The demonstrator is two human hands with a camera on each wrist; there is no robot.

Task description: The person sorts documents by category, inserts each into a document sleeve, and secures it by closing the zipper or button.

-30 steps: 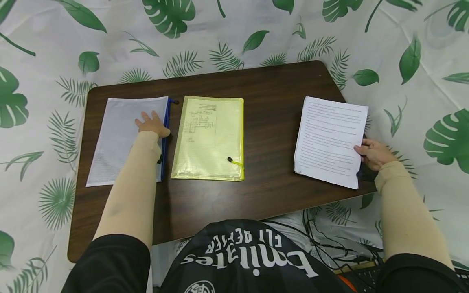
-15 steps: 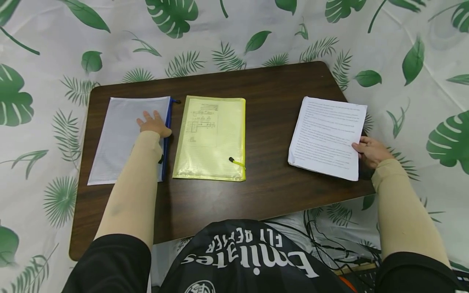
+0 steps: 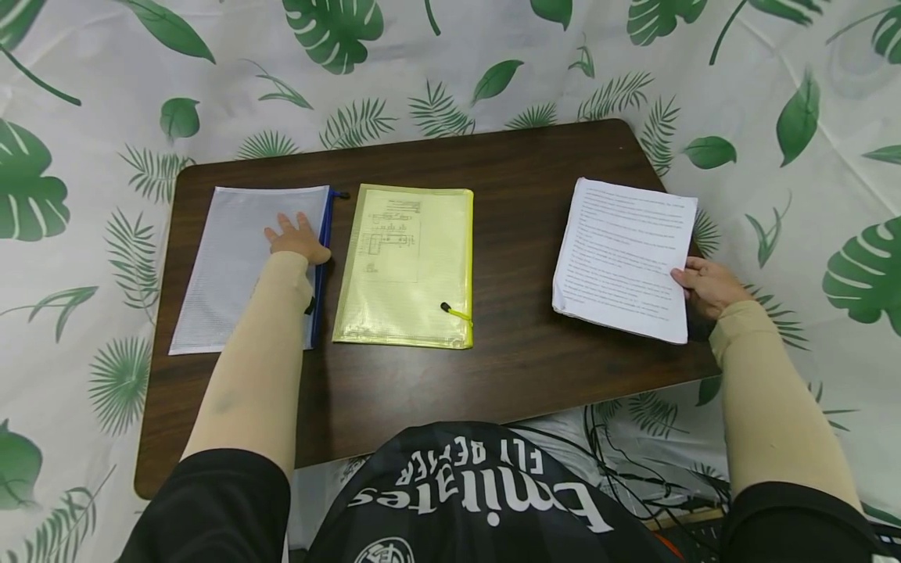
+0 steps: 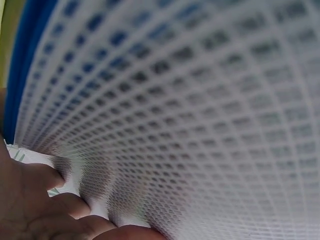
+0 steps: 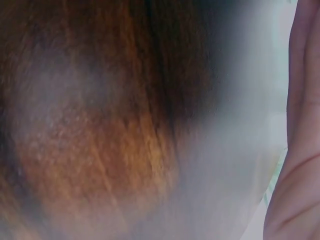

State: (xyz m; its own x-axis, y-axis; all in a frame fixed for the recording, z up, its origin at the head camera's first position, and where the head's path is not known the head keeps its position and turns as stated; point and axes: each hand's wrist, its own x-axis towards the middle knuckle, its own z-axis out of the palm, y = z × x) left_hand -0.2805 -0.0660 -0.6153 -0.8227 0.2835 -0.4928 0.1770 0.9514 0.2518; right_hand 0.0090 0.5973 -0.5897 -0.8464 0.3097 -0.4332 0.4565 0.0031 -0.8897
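My left hand (image 3: 297,240) rests with spread fingers on a clear mesh zip folder (image 3: 225,258) with a blue zipper edge, at the left of the table. Its grid fills the left wrist view, with the fingers (image 4: 75,205) at the lower left. A yellow mesh zip folder (image 3: 408,301) lies to its right, a printed sheet with diagrams showing through. Over at the right, my right hand (image 3: 712,288) grips the right edge of a stack of printed paper (image 3: 622,258), thumb on top and the other fingers mostly hidden. Only part of the palm (image 5: 302,170) shows in the right wrist view.
Everything lies on a dark brown wooden table (image 3: 514,375) with rounded corners. A white cloth (image 3: 450,47) with green leaf prints hangs behind and around it. Black cables (image 3: 605,461) run below the near right edge.
The paper stack has shifted slightly left and away from the body, with my right hand moving along. My left hand stays on the clear folder.
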